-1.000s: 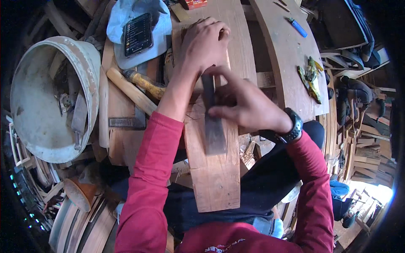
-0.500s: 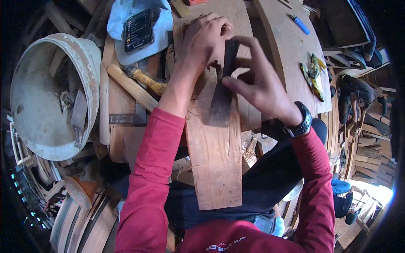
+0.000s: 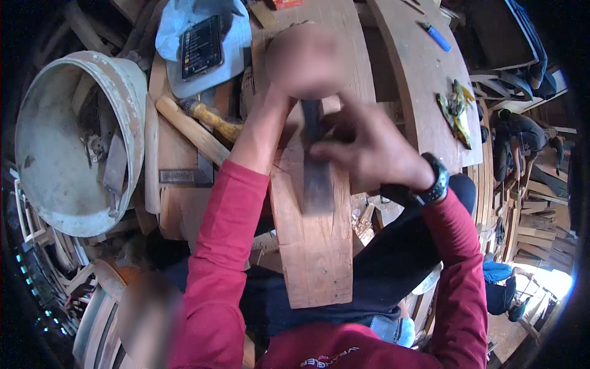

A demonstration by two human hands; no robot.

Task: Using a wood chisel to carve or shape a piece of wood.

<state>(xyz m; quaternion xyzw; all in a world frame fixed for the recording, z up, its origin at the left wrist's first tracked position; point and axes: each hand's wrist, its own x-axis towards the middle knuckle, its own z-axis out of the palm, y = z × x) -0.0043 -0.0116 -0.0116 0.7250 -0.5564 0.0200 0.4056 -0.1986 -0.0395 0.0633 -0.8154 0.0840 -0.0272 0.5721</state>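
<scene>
A dark, flat, blade-like piece is pinched between the thumb and fingers of my right hand. It lies lengthwise over a light wooden block, its broad end towards me. I cannot tell whether that end touches the wood. My left hand is at the far end of the blade-like piece, above the wood; a blur hides its fingers. Left of my left forearm lie a hammer with a yellow handle and a pale wooden handle.
At the left stands a large whitish bucket with tools inside. A phone rests on a pale blue bag. On the right board are a blue lighter and a yellow-green peel. Another person is at the far right.
The blade-like piece has moved towards me and now lies straighter along the block. My right hand has come nearer and slightly left with it. My left hand has shifted a little nearer.
</scene>
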